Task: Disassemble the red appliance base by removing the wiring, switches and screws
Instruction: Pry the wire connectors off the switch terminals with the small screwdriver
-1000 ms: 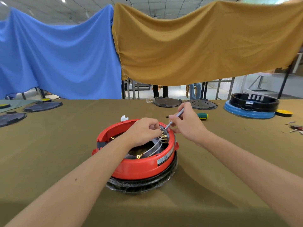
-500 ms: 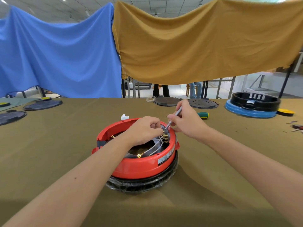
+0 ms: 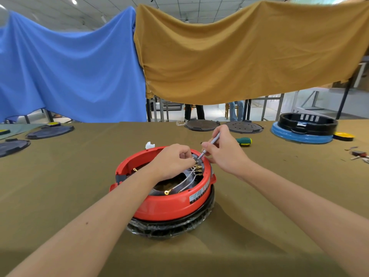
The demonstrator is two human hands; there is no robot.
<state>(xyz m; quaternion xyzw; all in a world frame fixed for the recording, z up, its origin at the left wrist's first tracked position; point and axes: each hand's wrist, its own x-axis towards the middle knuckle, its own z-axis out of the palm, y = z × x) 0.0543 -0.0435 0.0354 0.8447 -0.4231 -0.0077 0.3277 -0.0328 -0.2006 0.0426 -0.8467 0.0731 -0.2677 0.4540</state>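
The red appliance base stands upside down on a black ring in the middle of the olive table. Inside it run white wires with brass terminals at the far right wall; one loose ring terminal lies near the front. My left hand reaches into the base and pinches a wire terminal by the brass connectors. My right hand grips a thin grey screwdriver like a pen, its tip down at the same terminal block.
A green-handled screwdriver lies behind my right hand, a small white part behind the base. Dark round lids sit at the far edge, a black-and-blue base at far right, loose small parts at the right edge.
Both hands stay at the terminal block; the right hand and screwdriver have shifted only slightly. The view has tilted a little.
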